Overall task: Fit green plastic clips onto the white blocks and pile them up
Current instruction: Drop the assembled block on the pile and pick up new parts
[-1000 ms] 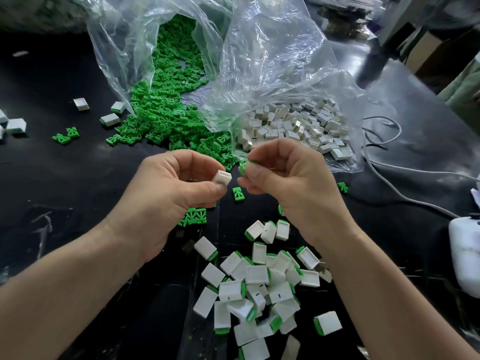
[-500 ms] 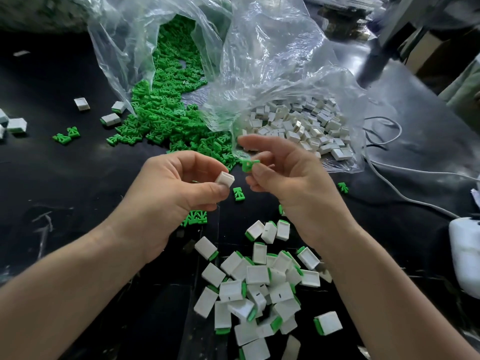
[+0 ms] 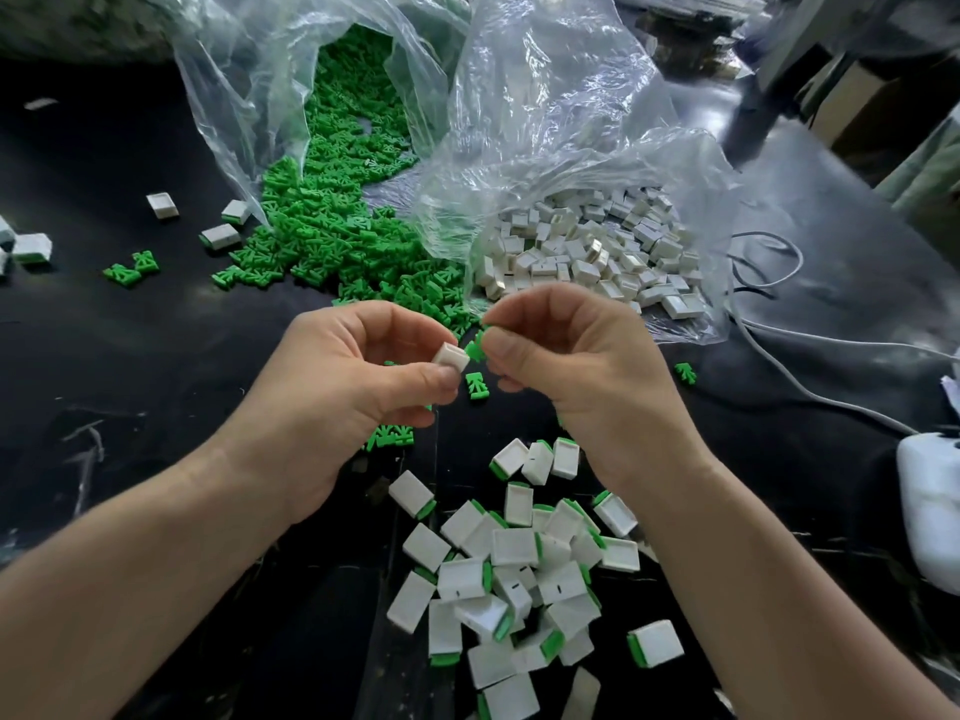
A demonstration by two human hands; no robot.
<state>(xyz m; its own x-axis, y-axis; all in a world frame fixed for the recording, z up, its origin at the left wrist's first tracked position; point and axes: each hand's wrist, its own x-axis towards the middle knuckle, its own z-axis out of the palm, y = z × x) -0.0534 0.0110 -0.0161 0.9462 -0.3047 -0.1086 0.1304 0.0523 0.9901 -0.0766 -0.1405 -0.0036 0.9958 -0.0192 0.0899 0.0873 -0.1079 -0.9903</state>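
Observation:
My left hand (image 3: 358, 376) pinches a small white block (image 3: 451, 355) between thumb and fingers, its open end turned to the right. My right hand (image 3: 566, 356) pinches a green clip (image 3: 475, 348) whose tip touches that open end. Below the hands lies a pile of finished blocks (image 3: 519, 569), white with green clips showing at their ends. A clear bag spills loose green clips (image 3: 337, 226) at the back; a second clear bag holds bare white blocks (image 3: 587, 252).
The table is black (image 3: 104, 356). Stray blocks (image 3: 218, 236) and clips (image 3: 130, 270) lie at the left. A single clip (image 3: 476, 384) lies under the hands. White cables (image 3: 779, 324) and a white device (image 3: 930, 511) sit at the right edge.
My right hand has closed its fingers and brought the green clip down and left to the open end of the block. My left hand has barely moved.

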